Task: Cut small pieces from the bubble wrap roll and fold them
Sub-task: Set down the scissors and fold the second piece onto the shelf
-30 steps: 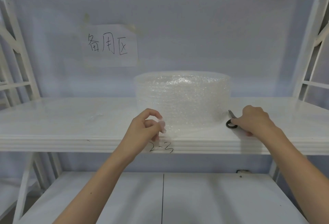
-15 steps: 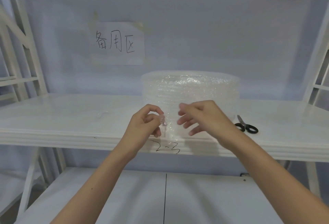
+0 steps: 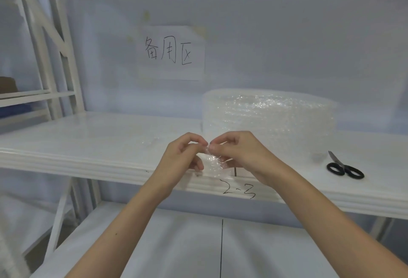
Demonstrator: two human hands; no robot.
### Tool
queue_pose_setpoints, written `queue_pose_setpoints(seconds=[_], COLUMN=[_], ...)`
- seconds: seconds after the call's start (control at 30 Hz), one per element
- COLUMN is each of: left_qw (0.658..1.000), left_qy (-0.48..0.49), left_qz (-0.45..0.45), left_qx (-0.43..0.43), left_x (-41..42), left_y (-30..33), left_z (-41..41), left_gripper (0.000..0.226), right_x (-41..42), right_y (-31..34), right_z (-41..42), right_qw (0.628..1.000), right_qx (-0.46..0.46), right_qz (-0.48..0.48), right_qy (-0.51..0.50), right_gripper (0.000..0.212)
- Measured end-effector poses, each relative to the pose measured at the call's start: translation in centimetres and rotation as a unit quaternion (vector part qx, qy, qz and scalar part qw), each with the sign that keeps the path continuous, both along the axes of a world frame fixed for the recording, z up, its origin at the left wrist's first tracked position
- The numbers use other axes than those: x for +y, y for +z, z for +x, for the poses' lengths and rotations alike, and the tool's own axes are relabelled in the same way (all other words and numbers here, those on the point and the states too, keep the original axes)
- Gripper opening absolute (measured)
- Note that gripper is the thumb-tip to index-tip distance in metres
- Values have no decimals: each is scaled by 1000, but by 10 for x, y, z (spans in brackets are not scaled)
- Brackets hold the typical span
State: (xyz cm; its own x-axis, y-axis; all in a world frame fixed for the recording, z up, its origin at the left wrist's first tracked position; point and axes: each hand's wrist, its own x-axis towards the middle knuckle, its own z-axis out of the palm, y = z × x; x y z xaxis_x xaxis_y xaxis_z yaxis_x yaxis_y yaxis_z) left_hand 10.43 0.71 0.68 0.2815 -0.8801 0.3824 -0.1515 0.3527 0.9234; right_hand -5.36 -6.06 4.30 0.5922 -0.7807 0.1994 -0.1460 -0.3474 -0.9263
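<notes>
A clear bubble wrap roll (image 3: 269, 116) stands on end on the white shelf (image 3: 88, 143), right of centre. A small cut piece of bubble wrap (image 3: 213, 163) hangs just above the shelf's front edge. My left hand (image 3: 184, 158) pinches its left side and my right hand (image 3: 238, 154) pinches its right side, fingertips nearly touching at the top. Black-handled scissors (image 3: 343, 167) lie flat on the shelf to the right of my hands, apart from both.
A paper sign with handwritten characters (image 3: 171, 52) is taped to the back wall. "2-3" is written on the shelf's front edge. A lower white shelf (image 3: 176, 244) lies beneath my arms. White rack uprights (image 3: 55, 57) stand at the left. A faint bubble wrap scrap (image 3: 151, 142) lies on the shelf.
My right hand let go of the scissors, came left and took hold of the small piece beside my left hand. The scissors stay on the shelf. The view shifted left.
</notes>
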Motion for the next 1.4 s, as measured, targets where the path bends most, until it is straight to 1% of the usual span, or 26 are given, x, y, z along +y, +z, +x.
queue_pose_setpoints(seconds=[0.1,0.23,0.4,0.6,0.8,0.97,1.1,1.17,1.3,1.4], left_qw=[1000,1000,1000,1000,1000,1000,999,999,997,994], left_qy=[-3,-3,-1,6,7,-1,19,34,62,95], left_qz=[2,4,12,17,23,22,26,35,50,61], left_qx=[-5,-13,-5,16,20,17,28,19,-1,-11], left_x=[-2,-5,-7,-8,-6,-5,-4,-4,0,4], left_y=[-1,-4,-6,-4,-4,-3,-3,-5,-5,-6], left_z=[5,11,18,20,20,20,22,26,37,49], left_gripper=[10,2,2,10,6,8,10,11,16,17], right_x=[-2,-4,-8,-9,-12,-12,-11,-13,-19,-24], right_y=[-3,-4,-6,-8,-15,-18,-17,-17,-17,-21], right_z=[7,14,21,24,29,32,35,40,59,80], right_qw=[1000,999,998,999,998,996,994,993,994,994], right_qx=[-7,-16,-27,-34,-54,-81,-103,-113,-108,-102], right_qz=[10,26,43,35,35,30,22,17,0,6], right_qy=[4,20,22,24,10,-3,-13,-20,-29,-27], right_gripper=[29,28,30,20,20,10,5,6,8,9])
